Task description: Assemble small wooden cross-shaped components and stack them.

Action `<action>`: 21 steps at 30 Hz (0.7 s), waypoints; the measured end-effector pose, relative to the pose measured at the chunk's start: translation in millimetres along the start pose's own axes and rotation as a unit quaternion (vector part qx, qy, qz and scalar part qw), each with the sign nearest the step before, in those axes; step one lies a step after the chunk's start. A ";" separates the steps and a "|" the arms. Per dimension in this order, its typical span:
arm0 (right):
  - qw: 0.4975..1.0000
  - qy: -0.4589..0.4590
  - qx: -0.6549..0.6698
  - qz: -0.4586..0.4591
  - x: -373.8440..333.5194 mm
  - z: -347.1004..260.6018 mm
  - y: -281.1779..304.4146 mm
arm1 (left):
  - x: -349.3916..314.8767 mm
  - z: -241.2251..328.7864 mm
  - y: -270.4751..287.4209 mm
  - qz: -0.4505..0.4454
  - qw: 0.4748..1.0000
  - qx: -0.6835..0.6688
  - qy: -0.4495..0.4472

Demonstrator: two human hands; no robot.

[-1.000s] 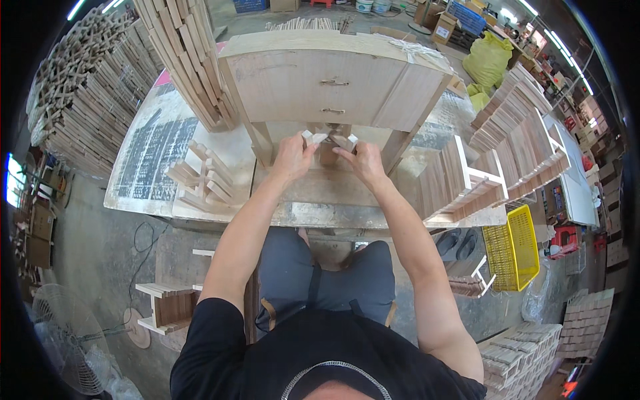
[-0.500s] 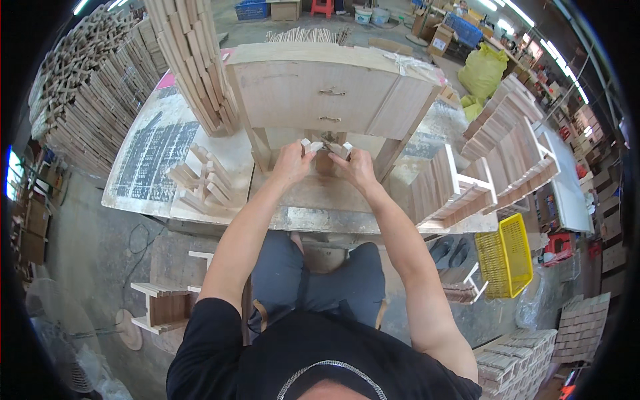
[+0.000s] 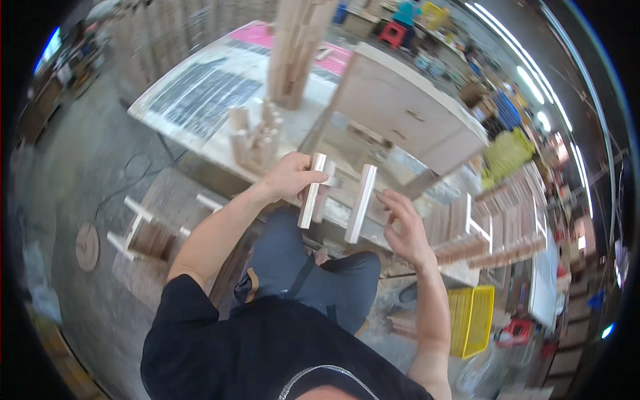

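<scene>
Left hand (image 3: 293, 177): grip wrapped firmly around a pale wooden bar (image 3: 312, 193).
Right hand (image 3: 408, 227): grip loose, half-curled — nothing held, just beside a second wooden bar (image 3: 361, 203).
Bars: side by side above the desk's (image 3: 190, 127) front edge; whether joined, cannot tell.
Wooden cabinet (image 3: 400, 113): beyond, toward the far edge.
Step in hand: apparently handling the bars.
Next move: seemingly calls for steadiness — left grip kept firm.
</scene>
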State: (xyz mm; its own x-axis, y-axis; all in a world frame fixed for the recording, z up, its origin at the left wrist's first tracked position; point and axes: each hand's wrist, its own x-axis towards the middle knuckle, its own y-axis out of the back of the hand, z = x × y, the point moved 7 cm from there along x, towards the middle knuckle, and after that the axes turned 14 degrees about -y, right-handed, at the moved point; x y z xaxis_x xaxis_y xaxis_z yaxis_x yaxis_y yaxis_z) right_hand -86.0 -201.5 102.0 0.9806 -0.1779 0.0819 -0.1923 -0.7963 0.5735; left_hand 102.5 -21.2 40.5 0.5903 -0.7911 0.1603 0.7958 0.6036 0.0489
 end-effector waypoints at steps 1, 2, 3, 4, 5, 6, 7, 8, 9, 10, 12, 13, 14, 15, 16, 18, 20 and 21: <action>0.977 0.106 -0.183 0.028 -5.4 -38.8 -11.2 | -17.2 -0.3 5.6 0.007 0.993 -0.096 0.063; 0.908 0.210 -0.355 0.071 -15.3 -64.9 -25.4 | -24.8 -1.6 11.9 0.024 0.984 -0.160 0.079; 0.908 0.215 -0.354 0.063 -8.1 -66.0 -34.6 | -32.4 4.7 19.6 0.033 0.983 -0.162 0.079; 0.895 0.275 -0.345 0.070 -2.8 -69.6 -44.2 | -39.5 16.6 28.7 0.065 0.973 -0.209 0.076; 0.879 0.331 -0.334 0.077 1.6 -73.7 -52.5 | -42.8 22.2 36.6 0.094 0.960 -0.254 0.073; 0.893 0.329 -0.285 0.113 13.8 -80.3 -56.0 | -52.3 15.9 60.3 0.133 0.947 -0.290 0.037; 0.892 0.338 -0.282 0.106 28.1 -86.2 -63.4 | -61.7 10.7 100.4 0.205 0.972 -0.112 -0.017; 0.914 0.298 -0.238 0.137 48.5 -90.1 -57.9 | -68.7 7.7 131.2 0.264 0.960 0.069 -0.068; 0.933 0.256 -0.192 0.167 70.6 -93.5 -52.6 | -83.7 -2.8 152.7 0.371 0.896 0.232 -0.079; 0.941 0.262 -0.151 0.150 94.3 -104.9 -58.7 | -87.1 -23.9 164.6 0.409 0.861 0.286 -0.100; 0.966 0.241 -0.047 0.079 154.1 -118.2 -79.3 | -93.6 -54.6 180.9 0.449 0.817 0.343 -0.114; 0.976 0.216 0.011 0.030 182.5 -119.7 -89.8 | -84.7 -60.9 180.0 0.415 0.830 0.353 -0.122; 0.976 0.217 0.009 0.029 204.1 -119.1 -95.4 | -74.1 -66.3 178.2 0.379 0.843 0.359 -0.132; 0.986 0.165 -0.017 0.009 230.8 -107.2 -103.1 | -68.4 -71.2 181.1 0.381 0.842 0.357 -0.136; 0.993 0.112 -0.041 -0.012 255.5 -92.2 -110.9 | -60.6 -85.7 184.4 0.347 0.873 0.330 -0.090; 0.994 0.076 -0.050 -0.057 288.0 -63.5 -124.8 | -54.4 -106.9 188.9 0.296 0.906 0.298 -0.048; 0.991 0.046 -0.052 -0.115 303.6 -45.3 -140.9 | -54.5 -114.7 192.6 0.306 0.903 0.295 -0.065; 0.991 0.046 -0.051 -0.118 305.7 -40.9 -147.0 | -54.6 -113.1 192.4 0.313 0.900 0.291 -0.083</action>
State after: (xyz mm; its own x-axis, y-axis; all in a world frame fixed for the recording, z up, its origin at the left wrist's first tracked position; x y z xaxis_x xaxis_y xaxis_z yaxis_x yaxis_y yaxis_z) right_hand 243.5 -115.1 76.0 0.9980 0.0634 0.0059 0.0435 -0.7455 0.6651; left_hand 238.7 126.9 -70.4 0.8315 -0.2810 0.4793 0.0794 0.9139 0.3982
